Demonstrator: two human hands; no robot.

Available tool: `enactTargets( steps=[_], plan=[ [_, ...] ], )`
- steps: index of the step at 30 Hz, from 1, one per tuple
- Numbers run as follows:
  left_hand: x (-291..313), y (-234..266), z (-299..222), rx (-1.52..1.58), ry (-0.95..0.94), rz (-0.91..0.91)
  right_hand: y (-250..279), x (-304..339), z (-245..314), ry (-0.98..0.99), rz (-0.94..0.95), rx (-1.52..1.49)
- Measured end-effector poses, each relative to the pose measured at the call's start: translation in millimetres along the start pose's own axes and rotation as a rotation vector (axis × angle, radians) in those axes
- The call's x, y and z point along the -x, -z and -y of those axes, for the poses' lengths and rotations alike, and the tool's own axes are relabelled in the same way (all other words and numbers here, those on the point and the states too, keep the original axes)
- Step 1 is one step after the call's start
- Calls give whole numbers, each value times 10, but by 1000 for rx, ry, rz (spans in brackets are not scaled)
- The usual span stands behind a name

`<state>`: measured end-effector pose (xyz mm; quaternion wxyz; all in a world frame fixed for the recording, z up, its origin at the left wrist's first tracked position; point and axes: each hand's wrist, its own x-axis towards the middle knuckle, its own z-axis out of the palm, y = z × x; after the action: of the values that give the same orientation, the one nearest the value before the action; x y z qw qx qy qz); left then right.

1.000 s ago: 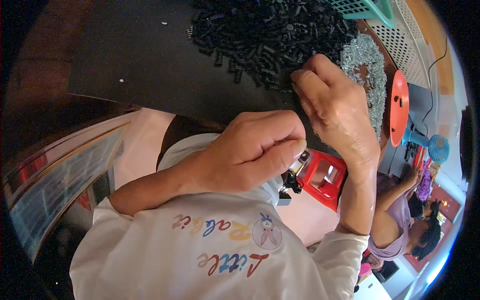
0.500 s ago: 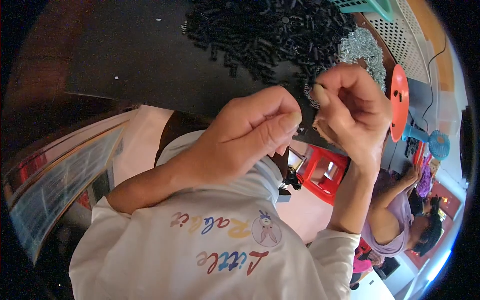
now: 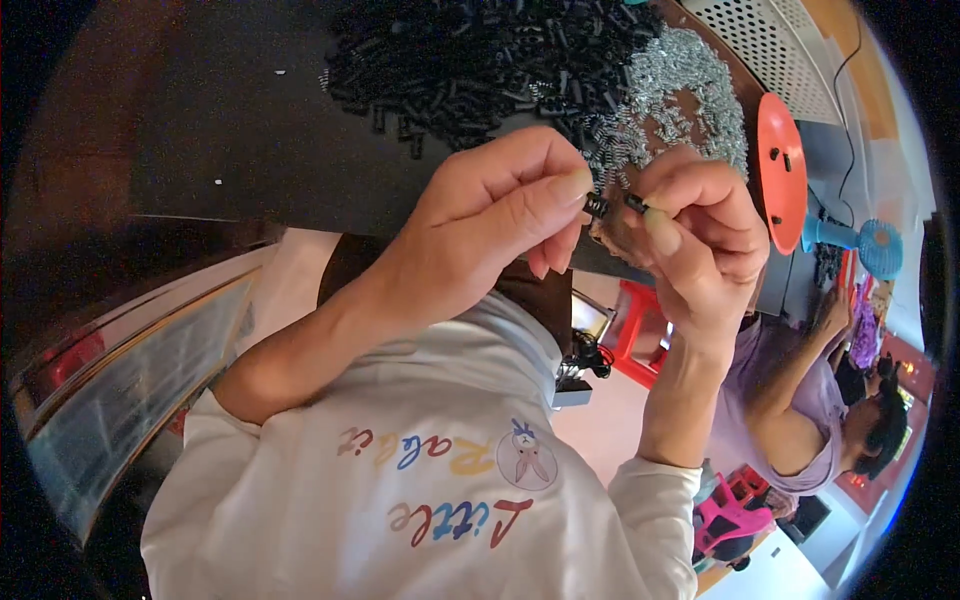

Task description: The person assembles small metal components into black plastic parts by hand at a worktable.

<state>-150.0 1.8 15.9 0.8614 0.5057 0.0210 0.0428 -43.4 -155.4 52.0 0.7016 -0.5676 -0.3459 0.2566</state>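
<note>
My left hand (image 3: 510, 210) pinches a small dark coil spring (image 3: 596, 206) between thumb and fingertips; one end of it sticks out toward the right. Facing it across a small gap, my right hand (image 3: 705, 220) grips a short black cylindrical piece (image 3: 635, 203) between thumb and forefinger. The two parts do not touch. Beyond my hands lies a big heap of small black pieces (image 3: 470, 70) on the dark table (image 3: 260, 130). A pile of silvery springs (image 3: 690, 85) borders that heap on its right.
An orange-red dish (image 3: 783, 185) with several black pieces stands on the right, near a small blue fan (image 3: 878, 248). A white perforated basket (image 3: 770, 50) is at the far right. Beside me sits another person (image 3: 790, 400). A red stool (image 3: 632, 335) stands below the table edge.
My hands have come closer together, and the spring and black piece now show between them. The view has shifted, so the heaps appear further left.
</note>
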Motion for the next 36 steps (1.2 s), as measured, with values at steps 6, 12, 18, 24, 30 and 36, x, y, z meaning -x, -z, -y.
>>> enactTargets(
  steps=[6,12,18,24,30,36],
  plan=[
    [-74,0,10,-31,8,28,53,86,47,122,10,262],
    [-105,37,28,-23,43,38,51,30,49,211,73,357],
    [-107,29,6,-10,43,54,28,-14,42,272,110,405],
    [-93,49,7,-75,10,78,-11,-19,61,306,109,450],
    [-79,52,6,-114,-11,84,-102,44,129,209,25,463],
    [-66,60,16,-169,-56,89,-119,85,65,149,-41,368]
  ],
)
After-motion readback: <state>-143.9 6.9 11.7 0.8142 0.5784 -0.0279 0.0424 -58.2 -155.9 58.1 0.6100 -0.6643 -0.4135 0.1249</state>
